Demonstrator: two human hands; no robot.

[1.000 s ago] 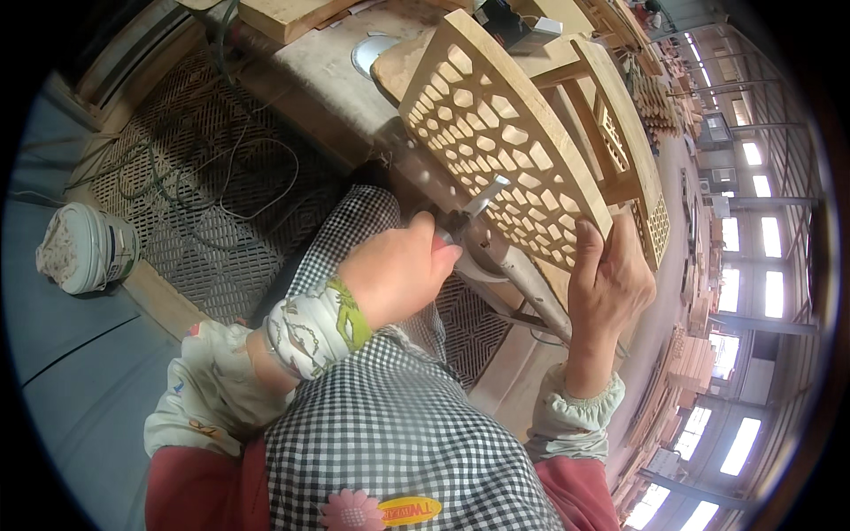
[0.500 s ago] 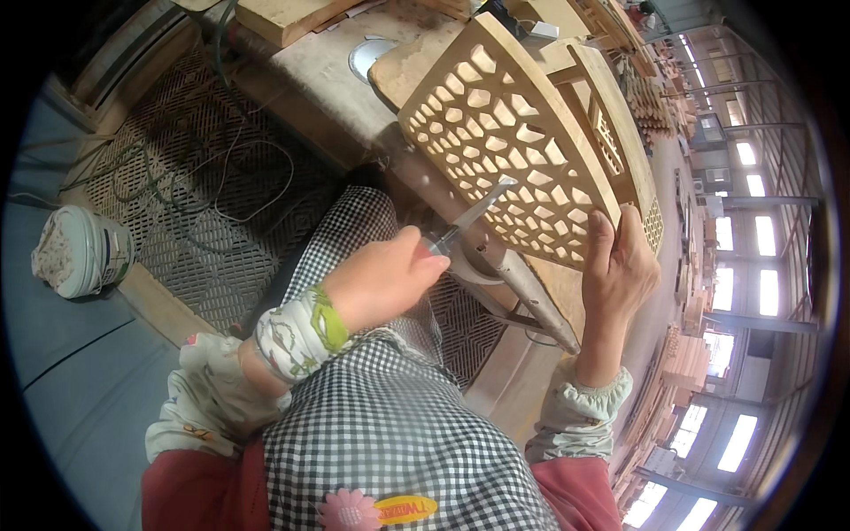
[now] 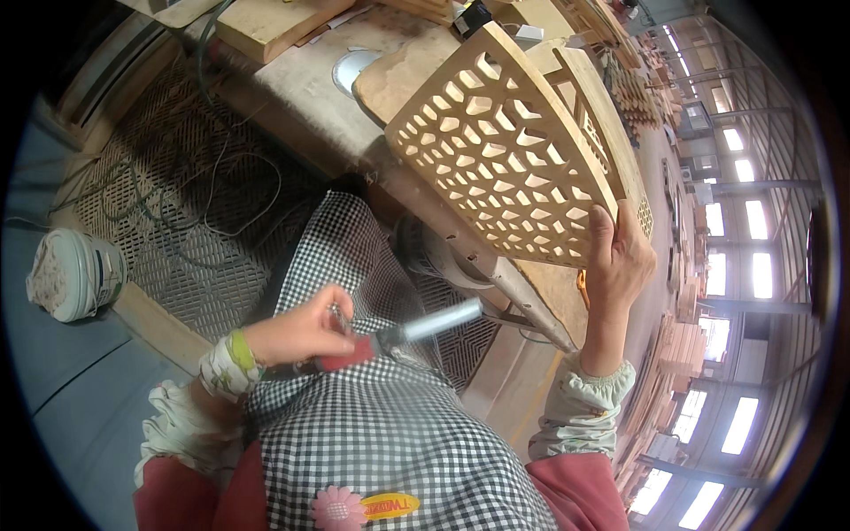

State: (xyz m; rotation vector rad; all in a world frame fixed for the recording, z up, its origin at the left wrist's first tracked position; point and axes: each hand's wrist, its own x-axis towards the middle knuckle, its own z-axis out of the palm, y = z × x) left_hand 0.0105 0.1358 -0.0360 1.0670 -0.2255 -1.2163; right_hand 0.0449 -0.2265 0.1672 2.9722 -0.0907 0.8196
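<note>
1. Lattice panel point(image 3: 501, 152): tilted, toward one o'clock.
2. Right hand point(image 3: 624, 255), three o'clock: clamped on panel edge; best braced firmly.
3. Left hand point(image 3: 301, 332), eight o'clock: curled around red-handled tool point(image 3: 390, 341); best steered lightly, well controlled.

There are two hands point(image 3: 301, 336) point(image 3: 622, 252), one red-handled tool point(image 3: 438, 321), one latticed wooden piece point(image 3: 492, 152), one bucket point(image 3: 88, 276) at far left, one pink flower patch point(image 3: 338, 511) and one yellow oval patch point(image 3: 390, 505).

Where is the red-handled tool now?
The red-handled tool is in the left hand, just left of centre in the head view, over the checked apron.
</note>
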